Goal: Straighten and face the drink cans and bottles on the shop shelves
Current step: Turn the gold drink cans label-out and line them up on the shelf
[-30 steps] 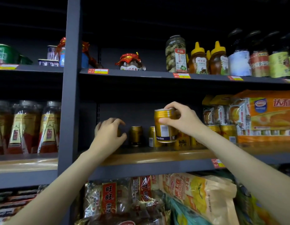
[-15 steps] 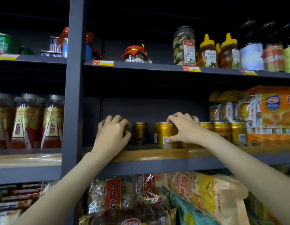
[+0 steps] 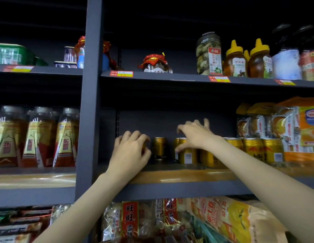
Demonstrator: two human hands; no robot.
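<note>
Gold cans (image 3: pixel 254 149) stand in a row on the wooden shelf (image 3: pixel 187 174), running from the dark upright post (image 3: pixel 90 102) rightward to the orange snack packs (image 3: pixel 301 127). Nearest the post, the left hand (image 3: pixel 130 153) curls its fingers (image 3: pixel 135 137) round a can that it almost wholly hides; only a sliver of gold shows at the thumb side. Just right of that hand a lone dark-gold can (image 3: pixel 159 148) stands upright and apart from the others. Further right, the right hand (image 3: pixel 196 135) hovers over the top of a front can (image 3: pixel 187 155), fingers spread and loose, gripping nothing; whether the thumb touches the rim is hard to tell. The right forearm covers the cans behind it, so their labels cannot be read. Left of the post, bottles with red and gold labels (image 3: pixel 36 139) are blurred. Above the cans, jars and honey bottles (image 3: pixel 247 58) sit on the upper shelf; the rightmost are cut off by the frame edge.
</note>
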